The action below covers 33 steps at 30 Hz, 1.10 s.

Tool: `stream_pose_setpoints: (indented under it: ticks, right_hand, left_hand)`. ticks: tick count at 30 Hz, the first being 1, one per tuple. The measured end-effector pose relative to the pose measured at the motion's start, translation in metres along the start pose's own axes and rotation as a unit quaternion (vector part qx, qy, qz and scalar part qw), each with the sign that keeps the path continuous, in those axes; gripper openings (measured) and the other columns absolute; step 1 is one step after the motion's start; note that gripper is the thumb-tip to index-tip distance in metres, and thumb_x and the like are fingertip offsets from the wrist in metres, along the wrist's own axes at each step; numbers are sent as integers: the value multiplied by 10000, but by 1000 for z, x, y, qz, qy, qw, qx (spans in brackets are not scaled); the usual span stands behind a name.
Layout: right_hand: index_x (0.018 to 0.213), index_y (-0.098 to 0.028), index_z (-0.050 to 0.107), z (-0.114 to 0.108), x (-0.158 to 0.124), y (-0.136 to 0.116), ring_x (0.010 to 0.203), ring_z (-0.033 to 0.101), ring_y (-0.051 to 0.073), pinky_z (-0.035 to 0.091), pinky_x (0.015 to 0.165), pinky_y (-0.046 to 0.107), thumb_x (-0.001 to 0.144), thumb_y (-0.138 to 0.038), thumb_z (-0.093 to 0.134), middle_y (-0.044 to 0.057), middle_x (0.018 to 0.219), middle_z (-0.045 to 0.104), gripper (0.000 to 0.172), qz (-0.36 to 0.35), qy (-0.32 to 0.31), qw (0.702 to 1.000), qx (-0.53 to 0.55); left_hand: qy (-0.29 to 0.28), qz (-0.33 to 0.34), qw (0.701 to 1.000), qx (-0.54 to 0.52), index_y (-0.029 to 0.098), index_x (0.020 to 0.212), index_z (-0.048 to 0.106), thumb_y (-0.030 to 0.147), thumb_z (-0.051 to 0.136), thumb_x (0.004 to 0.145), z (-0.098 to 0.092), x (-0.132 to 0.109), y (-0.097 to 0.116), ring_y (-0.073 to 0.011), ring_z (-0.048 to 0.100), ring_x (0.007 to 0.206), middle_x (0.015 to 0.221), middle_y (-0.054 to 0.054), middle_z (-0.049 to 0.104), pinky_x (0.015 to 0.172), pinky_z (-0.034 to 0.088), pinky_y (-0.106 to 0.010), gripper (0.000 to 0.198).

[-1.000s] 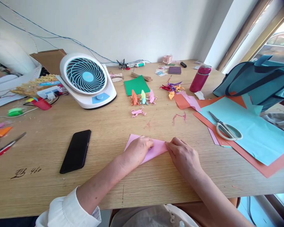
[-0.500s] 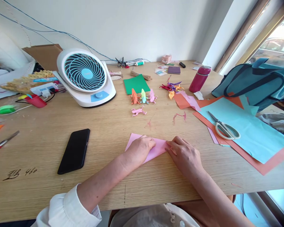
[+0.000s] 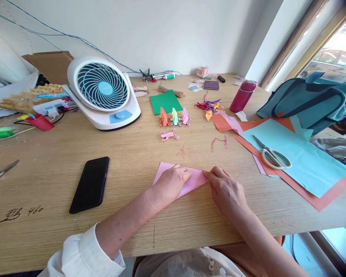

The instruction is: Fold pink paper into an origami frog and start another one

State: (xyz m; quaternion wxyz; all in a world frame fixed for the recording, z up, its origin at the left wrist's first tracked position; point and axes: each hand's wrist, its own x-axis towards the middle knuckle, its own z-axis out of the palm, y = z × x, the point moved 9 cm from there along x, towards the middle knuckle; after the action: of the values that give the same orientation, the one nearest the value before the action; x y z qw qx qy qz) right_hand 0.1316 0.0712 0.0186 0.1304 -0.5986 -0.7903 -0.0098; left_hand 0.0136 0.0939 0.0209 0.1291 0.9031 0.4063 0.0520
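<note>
A folded pink paper [image 3: 193, 179] lies flat on the wooden table [image 3: 132, 154] in front of me. My left hand [image 3: 170, 184] rests on its left half with fingers curled, pressing it down. My right hand [image 3: 226, 191] sits at the paper's right tip, fingers bent and pressed against the corner. Beyond the paper stand small folded paper figures: orange [image 3: 163, 117], green [image 3: 174, 117] and pink [image 3: 185, 116], with a flat pink one [image 3: 168, 135] lying nearer.
A black phone [image 3: 90, 184] lies left of my hands. A white and blue fan [image 3: 103, 92] stands at the back left. Scissors [image 3: 272, 155] rest on light-blue and orange sheets [image 3: 302, 161] at right, next to a teal bag [image 3: 311, 100] and a red bottle [image 3: 243, 96]. Green paper [image 3: 165, 102] lies behind.
Both hands stay on the pink paper with hardly any shift. The view has swung slightly right, so things on the left edge slid out of frame.
</note>
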Motion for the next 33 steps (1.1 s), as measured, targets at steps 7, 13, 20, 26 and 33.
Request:
stream_pose_setpoints:
  ticks: [7, 13, 20, 26, 33]
  right_hand:
    - [898, -211, 680, 2, 1, 7, 801, 600, 147, 385, 644, 242, 933, -63, 433, 36, 910, 644, 289, -2, 5, 999, 32]
    - [996, -233, 712, -1, 6, 17, 781, 636, 142, 402, 646, 236, 972, -151, 438, 20, 877, 654, 287, -14, 23, 998, 54]
    - [1228, -213, 622, -2, 2, 16, 800, 656, 157, 420, 633, 253, 1003, -217, 434, 36, 944, 676, 294, -28, 27, 999, 21]
    - [1233, -233, 602, -4, 2, 11, 828, 660, 160, 433, 634, 258, 964, -201, 484, 35, 984, 676, 295, -35, 12, 999, 15]
    - [1225, -240, 579, -8, 3, 6, 843, 651, 174, 415, 627, 268, 905, -246, 580, 30, 1006, 667, 320, -37, -12, 999, 16]
  left_hand:
    - [-1, 2, 1000, -6, 163, 821, 590, 72, 506, 895, 0, 1, 1, -211, 604, 929, 928, -57, 669, 812, 496, -313, 144]
    - [5, 4, 1000, -19, 165, 837, 597, 73, 500, 904, 0, 1, 1, -206, 608, 943, 948, -62, 675, 827, 495, -310, 149]
    - [-13, 9, 1000, 15, 149, 861, 610, 76, 491, 913, 0, 1, 4, -220, 613, 929, 938, -70, 682, 816, 496, -323, 149]
    - [-3, -8, 1000, -1, 156, 843, 623, 67, 502, 905, -1, 0, 3, -225, 614, 931, 921, -75, 676, 799, 498, -324, 162]
    - [-19, -12, 1000, 14, 153, 881, 625, 57, 485, 913, -1, 0, 6, -217, 617, 974, 979, -78, 681, 851, 490, -320, 173]
